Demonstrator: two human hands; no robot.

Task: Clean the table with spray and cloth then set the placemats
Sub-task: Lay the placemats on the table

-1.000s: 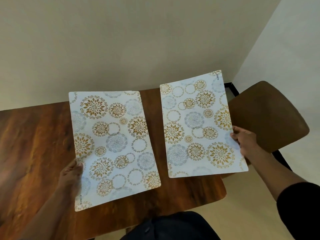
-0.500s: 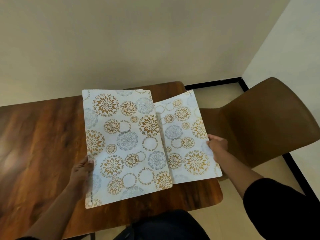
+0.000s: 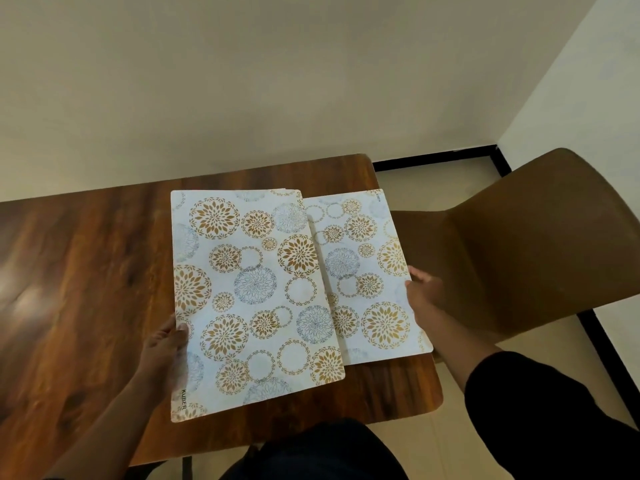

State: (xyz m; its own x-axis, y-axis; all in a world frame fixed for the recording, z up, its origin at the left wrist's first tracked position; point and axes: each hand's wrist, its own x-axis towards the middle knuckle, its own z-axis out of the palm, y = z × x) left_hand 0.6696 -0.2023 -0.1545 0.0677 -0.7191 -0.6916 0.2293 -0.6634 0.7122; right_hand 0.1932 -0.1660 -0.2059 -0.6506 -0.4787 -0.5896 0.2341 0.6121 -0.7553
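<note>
left hand (image 3: 165, 351): reaches in from the lower left, grip pinching the left edge of the bigger-looking placemat (image 3: 254, 299), thumb on top, fingers hidden under it
right hand (image 3: 423, 292): forearm in a dark sleeve comes from the lower right, grip holding the right edge of the second placemat (image 3: 367, 275), thumb on top
placemats: both over the right end of the tabletop (image 3: 76, 271), the left one overlapping the second one's left side
chair (image 3: 526, 244): brown, just right of the tabletop
</note>
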